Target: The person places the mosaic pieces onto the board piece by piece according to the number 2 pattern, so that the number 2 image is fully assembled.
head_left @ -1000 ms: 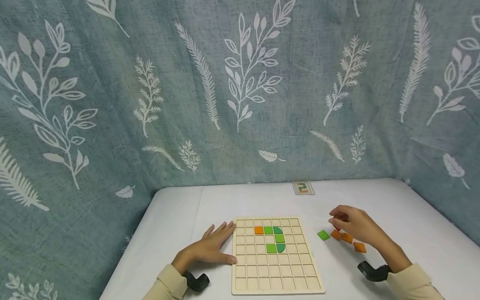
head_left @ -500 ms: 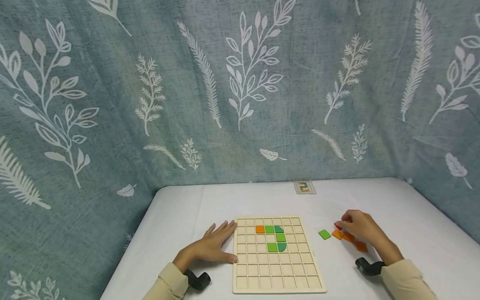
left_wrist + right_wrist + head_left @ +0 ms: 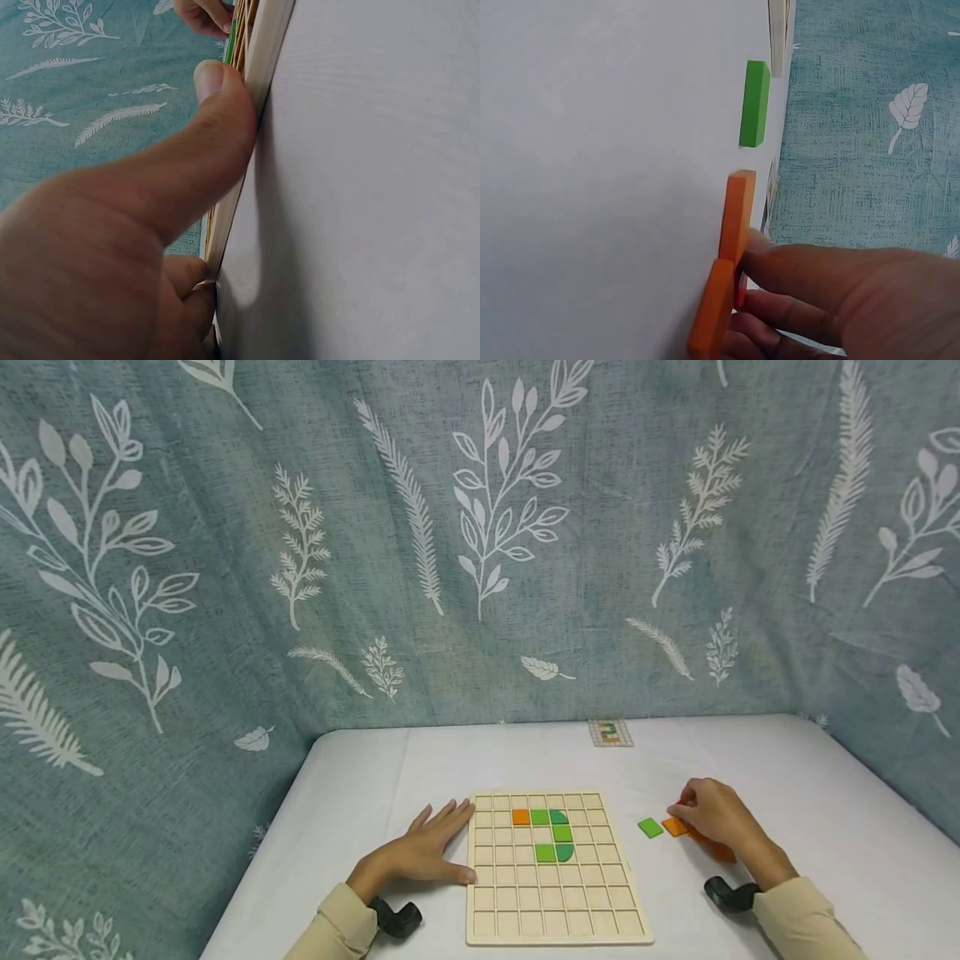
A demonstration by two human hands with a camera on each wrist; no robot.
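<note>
A pale wooden grid board (image 3: 558, 922) lies on the white table, with several green tiles (image 3: 562, 833) and one orange tile (image 3: 521, 817) set in its squares. My left hand (image 3: 420, 856) rests spread at the board's left side, thumb (image 3: 217, 112) and fingertips against its edge. Right of the board, my right hand (image 3: 718, 817) pinches a red tile (image 3: 742, 291) between thumb and fingers, partly hidden by them. Close by the thumb are orange tiles (image 3: 738, 214), some covered by the hand in the head view. A loose green tile (image 3: 650, 827) lies just left of these.
A small patterned card (image 3: 611, 732) showing a coloured figure on a grid lies at the table's back edge. Behind the table hangs a blue-green curtain (image 3: 450, 668) with white leaf prints. Each wrist wears a black device (image 3: 729, 895).
My right hand has come down and slightly right onto the red tile, its fingers closing on it, and now covers more of the orange tiles. The left hand stays at the board.
</note>
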